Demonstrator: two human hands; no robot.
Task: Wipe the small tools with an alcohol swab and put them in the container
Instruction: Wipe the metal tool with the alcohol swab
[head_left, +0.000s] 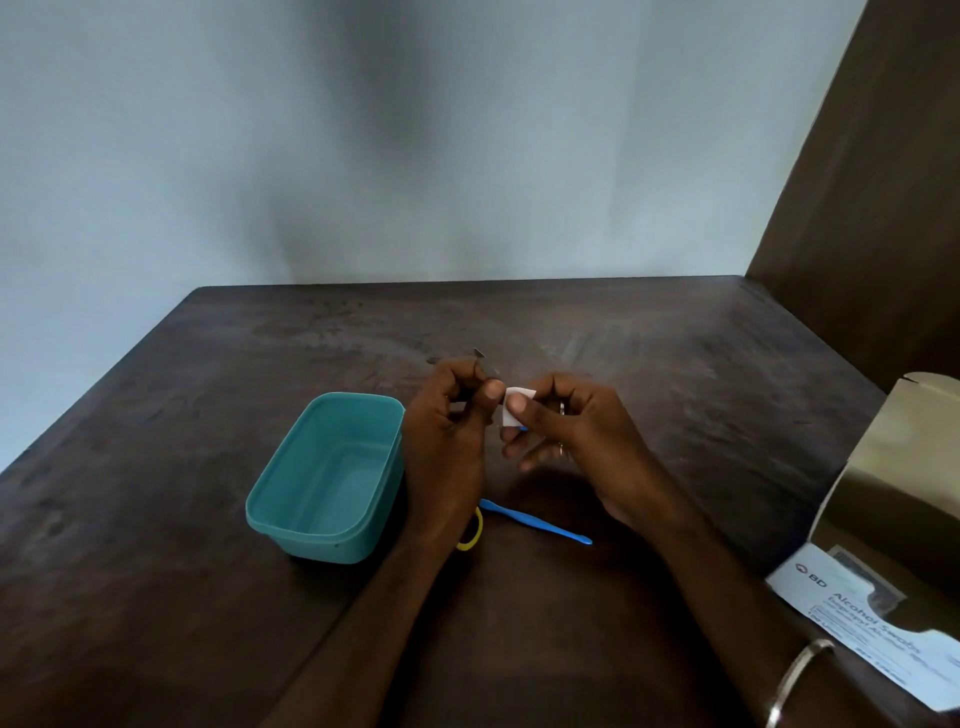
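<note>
Your left hand sits just left of the frame's centre, its grip pinched on a thin dark metal tool whose pointed tip pokes up above your fingers. Your right hand, just right of centre, has its grip pinched on a small white square alcohol swab, thumb on the front face; the swab meets the tool between your two hands. A bit of blue peeks out below the swab; what it is cannot be told.

Left of centre, the open teal rectangular plastic container stands on the dark brown wooden table, just beside your left hand. Below your hands, a slim blue plastic tool lies on the table, slanting down to the right. A yellow loop shows partly from behind your left wrist, near the container's right corner. At the lower right edge of the frame an opened cardboard box of alcohol swabs rests, and a metal bangle circles your right wrist.
</note>
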